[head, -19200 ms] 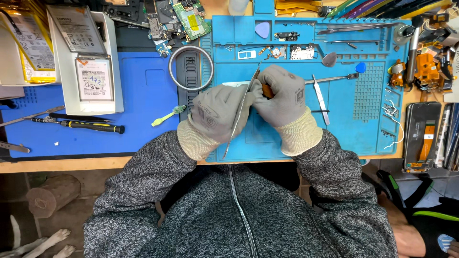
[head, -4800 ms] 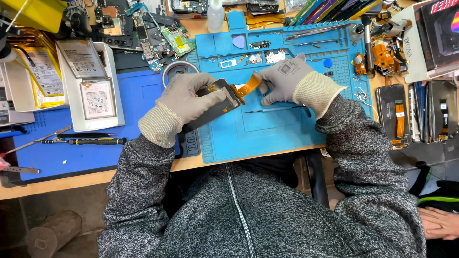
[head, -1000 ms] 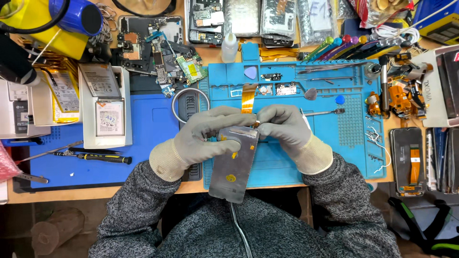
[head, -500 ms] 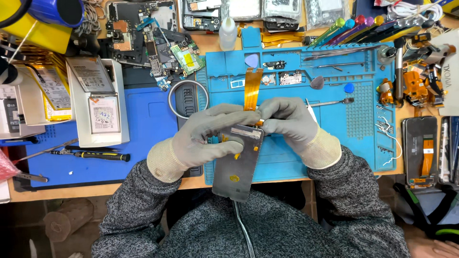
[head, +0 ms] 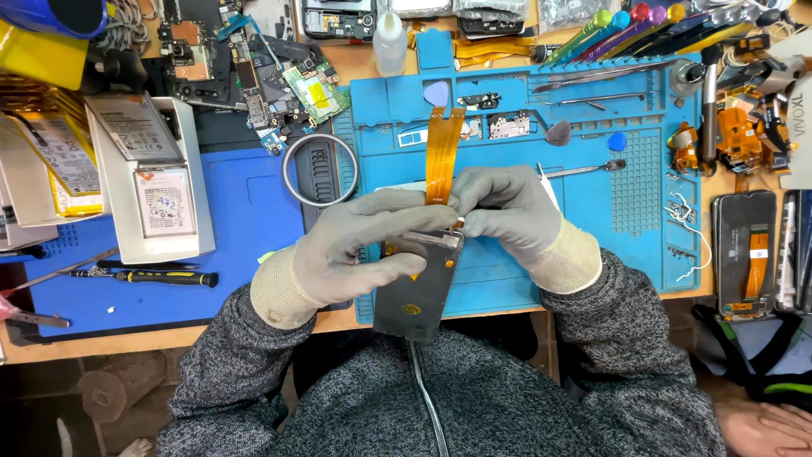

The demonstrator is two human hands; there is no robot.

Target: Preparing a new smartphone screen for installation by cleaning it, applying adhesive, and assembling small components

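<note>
- Over the near edge of the blue work mat [head: 507, 288], the dark phone panel [head: 419, 288] sits between both gloved hands much as it did half a second ago; against the frames from some seconds back, it has been turned so its lower end points toward the person's chest.
- On the left, the left hand [head: 355, 250] stays wrapped across the panel's upper part, fingers closed over its face and thumb underneath, a firm grasp on the panel itself.
- In the middle, the panel looks dark grey and slightly tilted, with small yellow marks on its back and a pale metallic strip along its top edge.
- From that top edge an orange flex ribbon [head: 442, 152] runs straight up across the mat, flat and standing a little taller than a moment ago.
- On the right, the right hand [head: 507, 211] pinches at the panel's top corner, where the ribbon begins, fingertips pressed together on the ribbon's base.
- Farther right, a thin metal tool [head: 584, 169] lies on the mat, just clear of that hand.
</note>
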